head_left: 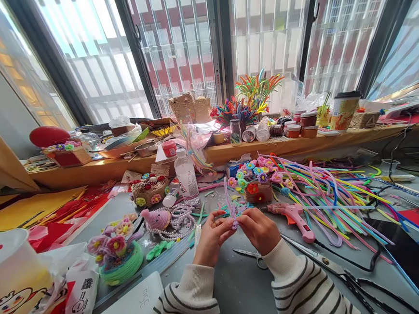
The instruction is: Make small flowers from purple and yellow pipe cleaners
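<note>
Between my hands, above the middle of the grey table, is a lilac pipe cleaner [234,224] bent into a small curled shape, with straight ends standing up from it. My left hand [213,235] pinches it from the left between thumb and fingers. From the other side my right hand [260,228] grips it with bent fingertips, close to the left ones. Small scissors [251,255] lie on the table below my right hand. A pink glue gun [292,218] rests just right of that hand.
Loose pipe cleaners [336,200] spread over the right side, near large scissors [324,260] and a phone [413,262]. A flower basket [258,192] and a bottle [186,175] stand behind my hands. At left are a green flower pot [122,265] and a white box [130,308].
</note>
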The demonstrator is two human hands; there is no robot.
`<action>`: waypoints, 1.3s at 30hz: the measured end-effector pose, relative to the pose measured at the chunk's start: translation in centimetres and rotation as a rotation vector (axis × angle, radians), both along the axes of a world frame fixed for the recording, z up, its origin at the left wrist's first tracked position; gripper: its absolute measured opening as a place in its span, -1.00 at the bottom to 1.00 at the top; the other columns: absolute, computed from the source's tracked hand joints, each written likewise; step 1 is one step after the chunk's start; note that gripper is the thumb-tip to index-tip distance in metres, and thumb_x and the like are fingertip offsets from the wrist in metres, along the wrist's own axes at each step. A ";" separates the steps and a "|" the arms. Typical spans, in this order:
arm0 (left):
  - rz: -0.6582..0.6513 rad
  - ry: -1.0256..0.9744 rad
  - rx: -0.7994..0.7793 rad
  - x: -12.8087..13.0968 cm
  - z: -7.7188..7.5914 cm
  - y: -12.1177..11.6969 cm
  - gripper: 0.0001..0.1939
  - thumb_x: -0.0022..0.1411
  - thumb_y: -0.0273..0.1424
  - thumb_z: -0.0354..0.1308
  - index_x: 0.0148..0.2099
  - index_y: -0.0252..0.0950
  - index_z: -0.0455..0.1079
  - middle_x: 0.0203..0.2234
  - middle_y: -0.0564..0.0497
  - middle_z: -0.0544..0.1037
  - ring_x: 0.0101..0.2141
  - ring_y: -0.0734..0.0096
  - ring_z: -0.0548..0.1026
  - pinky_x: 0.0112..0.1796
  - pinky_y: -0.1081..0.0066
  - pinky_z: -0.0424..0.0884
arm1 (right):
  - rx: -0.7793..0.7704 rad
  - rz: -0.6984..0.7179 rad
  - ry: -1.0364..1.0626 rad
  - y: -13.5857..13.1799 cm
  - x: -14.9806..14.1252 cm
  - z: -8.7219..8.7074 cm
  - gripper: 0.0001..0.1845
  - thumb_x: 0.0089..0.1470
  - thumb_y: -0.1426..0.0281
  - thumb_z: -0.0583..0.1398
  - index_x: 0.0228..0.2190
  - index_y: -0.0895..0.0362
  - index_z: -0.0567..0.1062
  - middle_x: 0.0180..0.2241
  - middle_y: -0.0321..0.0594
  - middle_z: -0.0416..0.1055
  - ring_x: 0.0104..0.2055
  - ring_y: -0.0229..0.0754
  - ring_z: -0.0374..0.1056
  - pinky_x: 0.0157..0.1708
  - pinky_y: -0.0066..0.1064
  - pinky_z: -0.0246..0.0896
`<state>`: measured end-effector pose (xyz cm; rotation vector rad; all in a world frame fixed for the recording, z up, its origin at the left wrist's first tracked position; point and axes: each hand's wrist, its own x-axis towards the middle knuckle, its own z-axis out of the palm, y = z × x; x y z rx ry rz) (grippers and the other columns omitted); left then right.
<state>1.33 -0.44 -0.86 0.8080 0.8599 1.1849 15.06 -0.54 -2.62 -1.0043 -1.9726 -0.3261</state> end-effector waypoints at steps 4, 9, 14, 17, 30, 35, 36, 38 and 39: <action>-0.004 0.003 0.010 0.1 0.2 0.0 -0.62 -0.22 -0.48 0.22 -0.31 -0.30 0.14 -0.62 0.14 0.37 -0.53 0.60 0.38 -0.36 0.46 0.33 | -0.075 0.009 0.046 -0.1 -0.1 -0.1 -0.84 0.00 0.46 -0.03 -0.50 0.15 0.33 -0.51 -0.20 0.27 -0.41 -0.24 0.18 -0.43 -0.47 0.09; 0.068 0.137 0.152 0.5 0.2 0.1 -0.63 -0.23 -0.43 0.21 -0.36 -0.29 0.10 -0.63 0.15 0.35 -0.53 0.54 0.38 -0.39 0.42 0.33 | -0.171 0.004 0.128 0.0 -0.5 -0.5 -0.88 -0.03 0.46 -0.03 -0.53 0.16 0.27 -0.53 -0.21 0.23 -0.45 -0.24 0.16 -0.47 -0.46 0.08; 0.163 0.360 0.420 0.8 0.0 -0.1 -0.74 -0.13 -0.39 0.14 -0.38 -0.28 0.11 -0.60 0.13 0.34 -0.49 0.51 0.38 -0.39 0.44 0.32 | -0.266 -0.026 0.230 0.0 -0.9 -0.7 -0.88 -0.05 0.45 -0.04 -0.55 0.17 0.23 -0.56 -0.23 0.20 -0.51 -0.27 0.15 -0.52 -0.46 0.06; 0.177 0.395 0.469 0.8 0.0 -0.2 -0.74 -0.11 -0.38 0.12 -0.35 -0.26 0.11 -0.59 0.12 0.35 -0.48 0.50 0.39 -0.39 0.44 0.32 | -0.311 0.010 0.321 -0.1 -1.1 -0.5 -0.90 -0.06 0.44 -0.02 -0.53 0.18 0.26 -0.55 -0.24 0.20 -0.53 -0.29 0.15 -0.53 -0.48 0.08; 0.095 0.236 0.231 0.5 0.1 0.2 -0.62 -0.24 -0.41 0.21 -0.34 -0.30 0.14 -0.55 0.08 0.38 -0.48 0.50 0.38 -0.40 0.45 0.33 | -0.702 0.205 0.717 -0.1 -1.1 0.0 -0.76 -0.11 0.25 0.06 -0.54 0.20 0.32 -0.58 -0.25 0.29 -0.53 -0.30 0.20 -0.60 -0.52 0.05; 0.031 0.144 0.037 0.6 0.2 0.3 -0.61 -0.25 -0.37 0.22 -0.32 -0.33 0.18 -0.55 0.03 0.42 -0.50 0.47 0.40 -0.42 0.42 0.35 | -0.721 0.232 0.774 0.1 -1.0 -0.4 -0.75 -0.12 0.24 0.07 -0.61 0.17 0.27 -0.68 -0.34 0.19 -0.63 -0.35 0.10 -0.66 -0.53 -0.01; 0.032 0.139 0.027 0.7 0.3 0.3 -0.61 -0.25 -0.36 0.22 -0.31 -0.33 0.19 -0.56 0.03 0.42 -0.51 0.47 0.40 -0.43 0.42 0.35 | -0.726 0.243 0.777 0.2 -1.0 -0.4 -0.75 -0.13 0.24 0.08 -0.61 0.17 0.27 -0.69 -0.35 0.18 -0.64 -0.36 0.10 -0.67 -0.53 -0.02; 0.033 0.130 0.027 0.7 0.3 0.3 -0.60 -0.25 -0.37 0.22 -0.30 -0.33 0.19 -0.57 0.05 0.42 -0.52 0.48 0.40 -0.44 0.42 0.36 | -0.750 0.256 0.793 0.2 -1.0 -0.5 -0.75 -0.14 0.23 0.08 -0.61 0.18 0.27 -0.71 -0.36 0.16 -0.66 -0.37 0.07 -0.69 -0.54 -0.04; 0.038 0.123 0.031 0.7 0.4 0.3 -0.60 -0.25 -0.37 0.22 -0.30 -0.32 0.19 -0.58 0.06 0.41 -0.53 0.50 0.40 -0.45 0.42 0.36 | -0.765 0.259 0.811 0.3 -1.0 -0.6 -0.74 -0.14 0.22 0.08 -0.61 0.18 0.26 -0.72 -0.37 0.15 -0.68 -0.38 0.06 -0.71 -0.55 -0.06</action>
